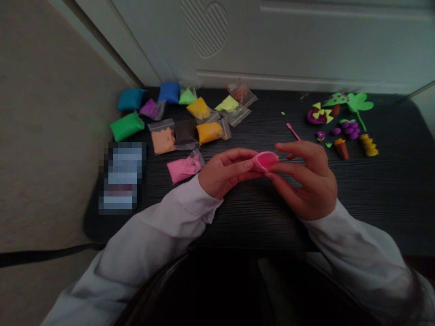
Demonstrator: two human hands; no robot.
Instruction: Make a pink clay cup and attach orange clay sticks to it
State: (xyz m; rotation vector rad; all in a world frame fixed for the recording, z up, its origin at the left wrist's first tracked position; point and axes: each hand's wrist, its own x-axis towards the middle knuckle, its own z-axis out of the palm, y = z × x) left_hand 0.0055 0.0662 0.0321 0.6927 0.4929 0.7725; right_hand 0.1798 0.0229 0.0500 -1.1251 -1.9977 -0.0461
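A small hollow cup of pink modelling clay (266, 160) is between my hands, its opening tilted up toward me. My left hand (229, 170) grips it from the left, thumb on the near rim and fingers behind and beneath. At its right edge, my right hand (307, 179) pinches the clay between thumb and a finger, while the index finger is lifted off above. A tiny orange-yellow spot shows by the cup's right rim. Just beyond the right hand lies a thin pink modelling tool (292, 131), partly hidden by the fingers.
Bags of coloured clay, including pink (183, 169), green (127, 126) and blue (169, 93), lie left on the black table (258, 217). A phone (122, 179) is nearby. At right are a purple bowl (315, 116), grapes (351, 130) and other clay figures. A white panel (306, 45) stands behind.
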